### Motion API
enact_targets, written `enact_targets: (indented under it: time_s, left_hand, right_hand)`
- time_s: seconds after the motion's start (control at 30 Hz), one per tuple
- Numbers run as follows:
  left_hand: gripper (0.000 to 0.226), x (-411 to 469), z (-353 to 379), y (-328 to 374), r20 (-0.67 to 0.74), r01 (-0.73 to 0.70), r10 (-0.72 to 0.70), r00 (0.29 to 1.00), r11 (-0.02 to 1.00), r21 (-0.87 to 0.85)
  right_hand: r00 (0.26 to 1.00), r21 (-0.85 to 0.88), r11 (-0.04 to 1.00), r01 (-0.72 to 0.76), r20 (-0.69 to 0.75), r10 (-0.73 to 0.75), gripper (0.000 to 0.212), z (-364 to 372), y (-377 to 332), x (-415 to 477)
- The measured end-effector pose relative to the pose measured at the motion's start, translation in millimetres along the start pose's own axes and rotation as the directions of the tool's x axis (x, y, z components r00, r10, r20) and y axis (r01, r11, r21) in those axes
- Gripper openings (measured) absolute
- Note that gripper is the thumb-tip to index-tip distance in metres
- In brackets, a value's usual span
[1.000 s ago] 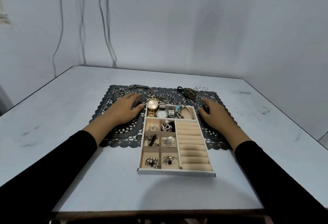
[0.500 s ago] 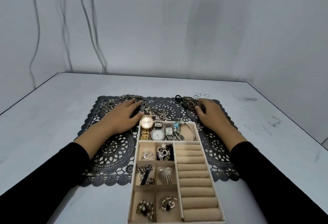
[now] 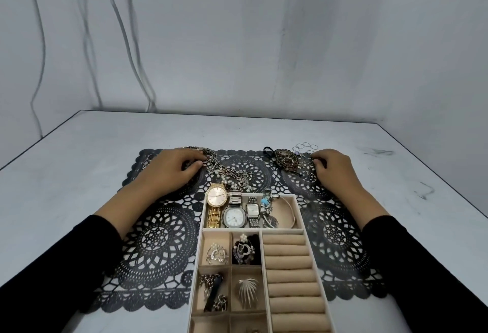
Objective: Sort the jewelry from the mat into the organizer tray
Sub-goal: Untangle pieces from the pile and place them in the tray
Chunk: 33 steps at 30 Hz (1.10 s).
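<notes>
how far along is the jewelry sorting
Done: watches and small pieces sit in the tray. In hand: left hand at the chain necklaces, right hand by the thin rings, grips unclear. Left: those and the oval pendant; ring rolls empty.

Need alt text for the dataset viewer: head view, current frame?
Two hands lie on a black lace mat: the left hand at chain necklaces, the right hand beside thin silver rings. Between them a beige organizer tray holds watches and brooches; its ring rolls are bare.
</notes>
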<state>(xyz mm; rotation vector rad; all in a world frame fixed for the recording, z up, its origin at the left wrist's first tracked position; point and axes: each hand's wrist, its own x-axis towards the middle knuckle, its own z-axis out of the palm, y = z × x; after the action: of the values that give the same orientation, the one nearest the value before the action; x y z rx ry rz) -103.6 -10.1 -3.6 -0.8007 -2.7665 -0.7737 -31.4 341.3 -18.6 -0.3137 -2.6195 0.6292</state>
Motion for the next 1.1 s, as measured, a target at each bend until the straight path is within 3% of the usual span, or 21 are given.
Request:
enact_targets:
  time_s: [0.2,0.6,0.77,1.1]
  left_hand:
    - [0.02,7.8,0.1,-0.3,-0.05,0.014,-0.014,0.999,1.0,0.002]
    - [0.02,19.0,-0.6,-3.8,-0.032,0.061,-0.062,0.998,0.998,-0.025]
    - [0.026,23.5,2.0,-0.4,-0.024,0.058,-0.058,0.998,0.998,-0.004]
    - [0.015,35.5,1.6,-0.6,0.047,0.073,-0.077,0.996,0.994,0.078]
  right_hand:
    - [0.995,0.11,0.989,-0.101,0.0,0.102,0.019,-6.4,4.5,8.0]
    - [0.984,0.096,0.995,-0.033,0.176,0.016,0.006,-16.3,10.8,20.0]
    - [0.978,0.11,0.994,-0.026,0.208,0.002,0.006,-18.9,9.5,20.0]
    - [0.974,0.089,0.996,-0.016,0.227,-0.004,0.008,-14.2,9.1,26.8]
